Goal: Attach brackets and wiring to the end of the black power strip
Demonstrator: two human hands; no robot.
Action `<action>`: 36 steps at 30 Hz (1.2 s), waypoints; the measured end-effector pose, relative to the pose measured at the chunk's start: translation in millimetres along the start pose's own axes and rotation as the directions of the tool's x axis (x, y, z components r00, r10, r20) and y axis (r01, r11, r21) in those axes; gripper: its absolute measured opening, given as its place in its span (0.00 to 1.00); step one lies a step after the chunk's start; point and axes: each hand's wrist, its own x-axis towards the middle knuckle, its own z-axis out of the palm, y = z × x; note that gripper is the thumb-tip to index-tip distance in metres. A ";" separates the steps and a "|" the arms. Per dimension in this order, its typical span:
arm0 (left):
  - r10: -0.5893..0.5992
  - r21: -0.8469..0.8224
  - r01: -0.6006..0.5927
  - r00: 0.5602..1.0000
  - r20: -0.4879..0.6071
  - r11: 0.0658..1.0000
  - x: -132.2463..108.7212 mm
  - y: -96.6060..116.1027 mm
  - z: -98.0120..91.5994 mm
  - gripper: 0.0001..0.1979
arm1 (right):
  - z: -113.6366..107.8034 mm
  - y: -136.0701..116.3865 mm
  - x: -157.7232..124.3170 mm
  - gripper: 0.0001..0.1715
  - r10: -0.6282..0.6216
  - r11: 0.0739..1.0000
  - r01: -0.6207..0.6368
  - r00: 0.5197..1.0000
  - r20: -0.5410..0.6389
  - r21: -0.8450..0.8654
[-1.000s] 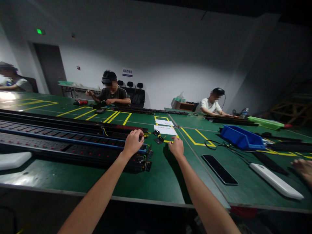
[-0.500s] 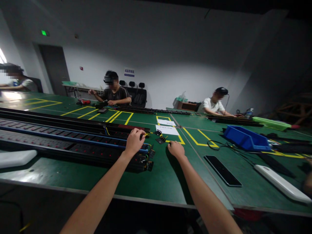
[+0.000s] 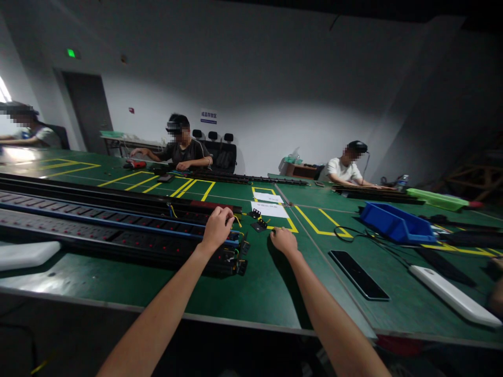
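Note:
My left hand [image 3: 219,228] rests over the right end of the long black strips [image 3: 129,222], its fingers curled near a short yellow wire [image 3: 238,221]. Whether its fingertips grip anything is hidden. My right hand [image 3: 284,241] lies on the green table with curled fingers; what they hold, if anything, cannot be made out. Small black parts [image 3: 258,225] with yellow wires sit between my hands. Loose wire ends and black connectors [image 3: 242,256] stick out of the nearest strip's end. White paper sheets [image 3: 271,210] lie just beyond.
A dark phone [image 3: 359,275], a white device [image 3: 454,296], a blue bin [image 3: 396,222] and a black cable are on the right. Another white object [image 3: 29,255] sits at the left. Several people sit around the green table [image 3: 157,293]; part of an arm shows at the right edge.
The yellow wire by my left fingertips now hangs lower and shows more clearly. The person across has moved a hand down and to the left. My right hand has hardly moved.

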 end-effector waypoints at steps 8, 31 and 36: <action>-0.029 -0.096 0.024 0.999 -0.043 0.995 2.1 1.5 -0.4 0.06 | -1.7 -0.9 -1.2 0.25 0.001 1.000 -0.001 1.000 0.003 0.006; -0.076 -0.025 0.076 0.997 -0.002 0.997 -0.9 5.2 -2.1 0.02 | -0.2 -1.1 -0.8 0.25 -0.012 1.000 0.012 1.000 -0.006 -0.008; -0.068 0.002 0.068 0.997 -0.018 0.998 -0.5 5.1 -2.2 0.03 | -0.1 -0.7 -0.8 0.25 -0.015 1.000 0.015 1.000 -0.008 -0.009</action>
